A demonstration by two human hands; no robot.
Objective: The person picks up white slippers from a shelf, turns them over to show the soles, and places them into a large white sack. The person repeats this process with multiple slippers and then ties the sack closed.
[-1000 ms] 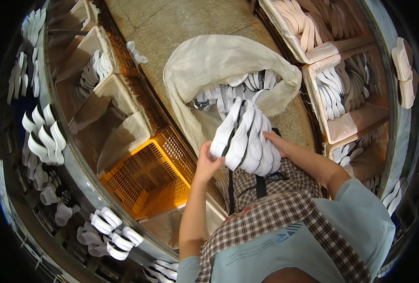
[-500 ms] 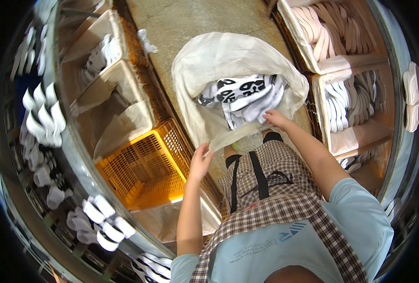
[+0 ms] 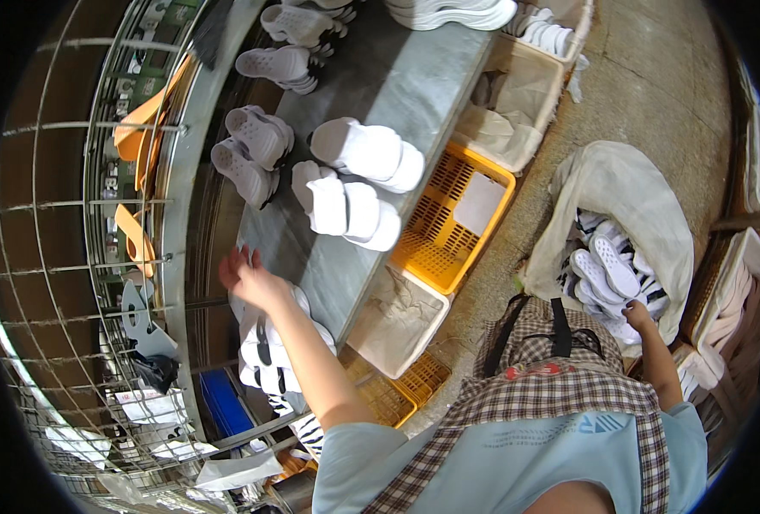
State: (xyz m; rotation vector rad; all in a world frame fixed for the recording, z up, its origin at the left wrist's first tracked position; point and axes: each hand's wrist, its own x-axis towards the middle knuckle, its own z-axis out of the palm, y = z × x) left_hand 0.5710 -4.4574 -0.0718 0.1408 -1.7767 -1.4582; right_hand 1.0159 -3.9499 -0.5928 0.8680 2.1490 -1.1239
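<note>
a: nearest you, where are your hands?

b: your left hand (image 3: 244, 276) is stretched out over the near edge of the grey counter (image 3: 414, 94), fingers spread loose, its grip wide open and holding nothing. right under your forearm sits a stack of white sandals with dark straps (image 3: 268, 343).

a: and the right?

b: your right hand (image 3: 637, 317) is down at the mouth of the pale cloth sack (image 3: 619, 184) on the floor, touching the white sandals in the sack (image 3: 607, 265). i cannot tell whether its grip is closed on one, as the fingers are hidden.

a: further out?

b: between you and the counter stand an orange crate (image 3: 444, 231) and a cloth-lined bin (image 3: 397, 313). on the counter, beyond your left hand, lie two pairs of white slides (image 3: 350, 206), then grey perforated clogs (image 3: 251, 150) toward the wire rack (image 3: 80, 214).
</note>
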